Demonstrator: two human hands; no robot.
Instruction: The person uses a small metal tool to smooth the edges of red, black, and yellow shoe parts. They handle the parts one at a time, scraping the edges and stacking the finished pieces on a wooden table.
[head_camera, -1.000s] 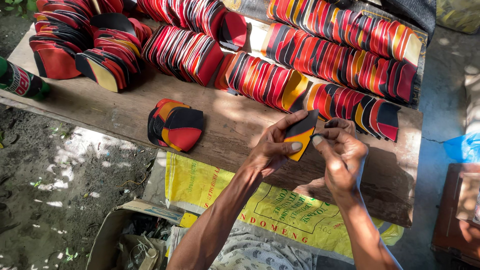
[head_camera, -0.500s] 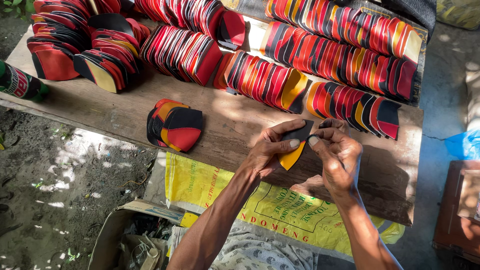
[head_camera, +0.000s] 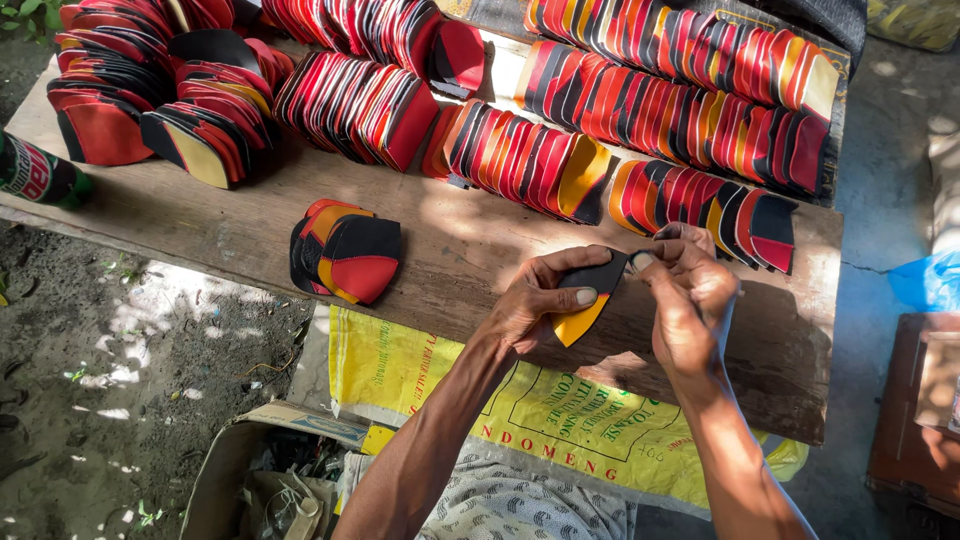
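Since a second ago the black-and-yellow piece (head_camera: 583, 301) has turned in the hands: then its yellow face showed broad toward the camera, now mostly black shows, with yellow only at the lower tip. Hands hold the same spot over the plank.

Left hand (head_camera: 535, 300): fingers closed on the piece, thumb pressed flat across its middle, nail visible. Right hand (head_camera: 690, 305): fingertips pinched together on the piece's upper right edge, wrist bent down. Piece held between both hands, just above the wooden bench (head_camera: 240, 235), near its front edge, right of centre.

Left of the hands, a small stack (head_camera: 348, 252) of black, red and orange pieces lies flat on the bench, well apart from them. Just beyond the hands, a row of upright pieces (head_camera: 700, 205), red, black, yellow, packed edge to edge. Farther back, more rows (head_camera: 680, 75) and piles at far left (head_camera: 150, 100).

Green bottle (head_camera: 35, 175) at the bench's left end. A yellow printed sack (head_camera: 520, 420) hangs below the near edge. Open cardboard box (head_camera: 270, 480) on the dirt ground, near left.
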